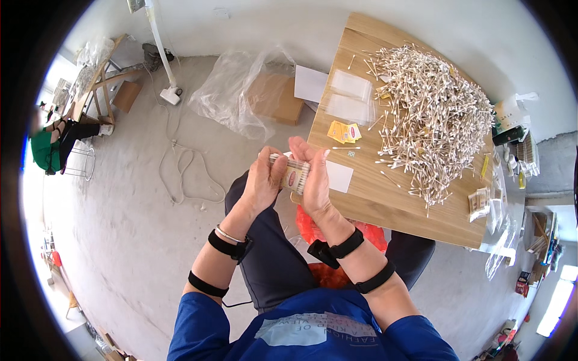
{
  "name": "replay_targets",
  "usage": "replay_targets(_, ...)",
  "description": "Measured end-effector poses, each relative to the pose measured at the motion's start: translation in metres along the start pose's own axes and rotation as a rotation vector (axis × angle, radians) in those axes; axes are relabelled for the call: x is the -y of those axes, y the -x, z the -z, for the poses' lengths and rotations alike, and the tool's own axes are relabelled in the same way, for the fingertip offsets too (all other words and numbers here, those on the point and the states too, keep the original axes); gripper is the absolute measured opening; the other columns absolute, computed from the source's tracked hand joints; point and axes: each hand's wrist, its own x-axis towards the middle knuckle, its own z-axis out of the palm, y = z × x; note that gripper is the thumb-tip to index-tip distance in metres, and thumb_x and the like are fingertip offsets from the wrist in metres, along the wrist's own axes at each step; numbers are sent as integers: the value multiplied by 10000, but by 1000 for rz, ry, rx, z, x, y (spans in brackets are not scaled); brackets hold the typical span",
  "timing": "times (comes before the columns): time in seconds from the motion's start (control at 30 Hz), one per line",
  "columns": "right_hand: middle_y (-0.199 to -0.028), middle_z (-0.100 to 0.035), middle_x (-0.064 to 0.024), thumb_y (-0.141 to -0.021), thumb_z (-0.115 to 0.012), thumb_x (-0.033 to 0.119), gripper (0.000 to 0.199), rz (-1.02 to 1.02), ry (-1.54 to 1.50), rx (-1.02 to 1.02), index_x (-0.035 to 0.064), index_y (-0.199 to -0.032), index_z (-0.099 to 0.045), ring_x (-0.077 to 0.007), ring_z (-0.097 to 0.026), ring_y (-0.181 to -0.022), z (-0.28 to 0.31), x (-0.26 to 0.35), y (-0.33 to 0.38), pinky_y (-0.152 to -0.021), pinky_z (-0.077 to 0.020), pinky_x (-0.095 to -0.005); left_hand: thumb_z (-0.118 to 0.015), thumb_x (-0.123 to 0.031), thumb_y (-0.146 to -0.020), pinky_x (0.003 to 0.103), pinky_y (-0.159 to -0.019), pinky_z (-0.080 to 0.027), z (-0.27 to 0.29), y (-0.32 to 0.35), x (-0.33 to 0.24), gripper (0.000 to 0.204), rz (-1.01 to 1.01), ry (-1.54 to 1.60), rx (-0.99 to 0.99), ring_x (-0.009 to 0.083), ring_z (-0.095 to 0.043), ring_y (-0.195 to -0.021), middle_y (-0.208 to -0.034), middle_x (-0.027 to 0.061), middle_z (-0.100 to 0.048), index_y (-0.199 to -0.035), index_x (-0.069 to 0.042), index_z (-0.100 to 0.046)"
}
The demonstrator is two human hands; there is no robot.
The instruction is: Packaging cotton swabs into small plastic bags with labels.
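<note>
Above my lap, at the table's near left corner, both hands are around a small clear pack of cotton swabs (295, 175) with a printed card in it. My left hand (262, 180) grips its left end with bent fingers and thumb. My right hand (315, 180) is cupped along its right end, the palm against the swab tips and the fingers fairly straight. On the wooden table (367, 207) a big heap of loose cotton swabs (430, 114) lies to the right. Yellow printed cards (344, 132) and clear plastic bags (349, 96) lie left of the heap.
Filled packs (479, 203) stand by the table's right edge. A red plastic bag (368, 233) hangs below the near edge. A cardboard box (280, 99) under plastic sheeting (226, 90) and a loose cable (180, 174) lie on the floor. Another person (51, 144) sits far left.
</note>
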Motion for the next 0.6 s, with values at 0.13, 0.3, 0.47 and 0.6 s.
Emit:
replay_targets(0.13, -1354, -524, -192, -1026, -188, 513, 723, 194, 193, 134, -68, -1304, -514, -313, -349, -1377, 9, 31, 26, -1137, -262, -384, -482, -242, -1012, 273, -490, -433, -20, 15, -17, 230, -57, 60, 26, 111, -535, -559, -685, 61, -578, -991, -13, -492)
replay_targets(0.3, -1325, -544, -208, -1051, -193, 407, 641, 468, 287, 228, -83, -1237, -561, -309, -372, -1368, 23, 65, 45, -1128, -288, -405, -448, -278, -1027, 220, -445, -402, -39, 26, -62, 250, 45, 325, 205, 60, -495, -536, -699, 9, -556, -986, -39, -511)
replay_targets(0.47, -1303, -560, -214, -1056, -252, 350, 565, 612, 378, 256, -84, -1204, -581, -313, -420, -1335, 28, 96, 64, -1111, -317, -414, -430, -317, -1030, 206, -429, -392, -60, 35, -85, 292, -24, 414, 205, 52, -484, -529, -710, -4, -548, -959, -51, -528)
replay_targets(0.6, -1262, -590, -211, -1056, -271, 334, 546, 643, 410, 216, -87, -1176, -597, -312, -476, -1290, 35, 109, 75, -1096, -340, -407, -431, -327, -1028, 194, -415, -384, -77, 42, -93, 294, -39, 417, 148, 37, -475, -516, -705, -21, -546, -947, -66, -540)
